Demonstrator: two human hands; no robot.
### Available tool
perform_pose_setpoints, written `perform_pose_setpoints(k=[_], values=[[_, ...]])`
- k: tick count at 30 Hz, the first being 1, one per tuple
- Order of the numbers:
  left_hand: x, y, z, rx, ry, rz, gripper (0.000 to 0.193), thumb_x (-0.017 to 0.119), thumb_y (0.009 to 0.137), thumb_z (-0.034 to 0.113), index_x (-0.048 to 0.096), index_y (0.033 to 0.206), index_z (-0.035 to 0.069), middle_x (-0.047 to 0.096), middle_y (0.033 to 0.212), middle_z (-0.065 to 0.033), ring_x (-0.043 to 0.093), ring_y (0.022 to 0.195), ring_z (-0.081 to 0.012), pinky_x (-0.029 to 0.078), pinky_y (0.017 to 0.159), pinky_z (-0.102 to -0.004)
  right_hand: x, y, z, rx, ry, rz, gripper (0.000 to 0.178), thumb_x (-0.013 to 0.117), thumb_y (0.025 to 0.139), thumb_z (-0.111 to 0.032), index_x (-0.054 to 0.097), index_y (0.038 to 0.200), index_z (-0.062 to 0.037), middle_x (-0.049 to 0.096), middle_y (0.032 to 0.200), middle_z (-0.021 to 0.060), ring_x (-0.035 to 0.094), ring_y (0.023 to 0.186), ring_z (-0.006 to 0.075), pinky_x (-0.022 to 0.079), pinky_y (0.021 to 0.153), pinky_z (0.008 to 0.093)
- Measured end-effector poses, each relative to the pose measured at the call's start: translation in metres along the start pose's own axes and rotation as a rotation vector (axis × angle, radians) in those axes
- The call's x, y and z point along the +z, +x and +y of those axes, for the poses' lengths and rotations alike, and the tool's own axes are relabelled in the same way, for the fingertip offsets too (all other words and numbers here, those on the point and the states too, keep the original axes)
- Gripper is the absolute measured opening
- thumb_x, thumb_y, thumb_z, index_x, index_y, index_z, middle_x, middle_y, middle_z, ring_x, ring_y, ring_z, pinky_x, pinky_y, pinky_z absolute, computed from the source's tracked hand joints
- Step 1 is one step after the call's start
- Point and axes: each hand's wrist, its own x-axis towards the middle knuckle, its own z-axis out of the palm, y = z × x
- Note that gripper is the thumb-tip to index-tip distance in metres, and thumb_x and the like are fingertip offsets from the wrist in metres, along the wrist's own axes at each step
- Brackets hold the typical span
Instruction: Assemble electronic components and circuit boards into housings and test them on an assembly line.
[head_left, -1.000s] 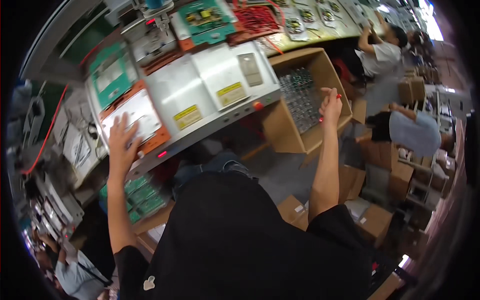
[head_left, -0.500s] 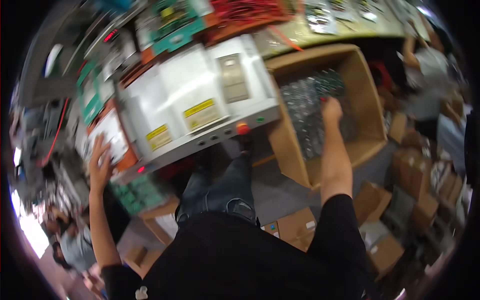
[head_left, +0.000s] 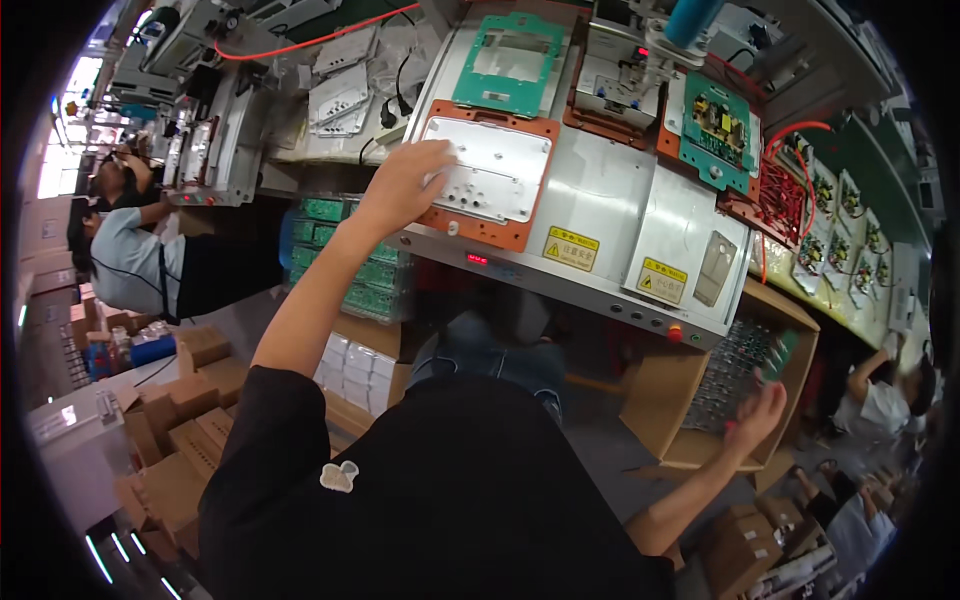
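My left hand (head_left: pixel 408 182) reaches over the left edge of a white metal plate (head_left: pixel 500 160) with holes in it, its fingers apart and slightly blurred. That plate lies in an orange fixture (head_left: pixel 470 228) on the machine. Low on the right, my right hand (head_left: pixel 757 412) has its fingers closed on a small green circuit board (head_left: pixel 779 355), smeared by motion. The board is above an open cardboard box (head_left: pixel 655 400) holding several things in clear bubbly wrap (head_left: pixel 728 375). Behind the plate sits a green frame (head_left: pixel 510 62).
The metal machine (head_left: pixel 600 215) carries a red button (head_left: pixel 675 333) on its front edge. A second green fixture (head_left: pixel 712 130) holds a populated board. White plates (head_left: pixel 342 95) lie at the back left, and green boards (head_left: pixel 355 270) are stacked below. Co-workers sit at both sides.
My view has swung left. My right hand has come up from inside the box with a green circuit board. My left hand is now over the white plate rather than beside its fixture.
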Motion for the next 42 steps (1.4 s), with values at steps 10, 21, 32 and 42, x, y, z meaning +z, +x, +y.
perform_pose_setpoints(k=[10, 21, 32, 42], values=[[0.018, 0.034, 0.091, 0.02, -0.74, -0.048, 0.032, 0.065, 0.09, 0.007, 0.065, 0.122, 0.008, 0.064, 0.12, -0.0075, 0.06, 0.089, -0.0125, 0.048, 0.074, -0.0265, 0.293, -0.048, -0.105, -0.339, -0.492, -0.908, 0.035, 0.07, 0.083, -0.004, 0.065, 0.117, -0.0048, 0.07, 0.102, 0.0047, 0.047, 0.068, 0.0046, 0.041, 0.059, 0.0211], [0.056, 0.023, 0.097, 0.214, -0.52, 0.144, 0.029, 0.062, 0.087, 0.001, 0.063, 0.116, 0.004, 0.064, 0.116, -0.013, 0.059, 0.108, -0.0321, 0.05, 0.09, -0.0384, 0.283, -0.029, -0.101, -0.73, -0.874, -0.933, 0.029, 0.07, 0.081, -0.008, 0.07, 0.109, -0.0138, 0.071, 0.109, 0.0066, 0.068, 0.095, 0.0263, 0.055, 0.08, 0.0349], [0.064, 0.015, 0.115, 0.26, -0.377, 0.151, 0.032, 0.063, 0.084, 0.001, 0.064, 0.116, 0.003, 0.062, 0.122, -0.0121, 0.058, 0.111, -0.0309, 0.045, 0.095, -0.0415, 0.276, -0.031, -0.116, -0.729, -0.942, -0.955, 0.031, 0.073, 0.08, -0.006, 0.068, 0.111, -0.0081, 0.07, 0.107, 0.0079, 0.068, 0.093, 0.0241, 0.055, 0.075, 0.0321], [0.085, -0.04, 0.175, -0.063, -0.457, 0.391, 0.033, 0.079, 0.075, 0.015, 0.066, 0.102, 0.003, 0.059, 0.098, -0.0107, 0.058, 0.094, -0.0296, 0.046, 0.081, -0.0394, 0.42, 0.097, -0.149, -0.905, -0.665, -0.577, 0.032, 0.062, 0.093, -0.03, 0.069, 0.115, -0.0069, 0.072, 0.097, 0.0123, 0.069, 0.089, 0.0237, 0.05, 0.081, 0.03]])
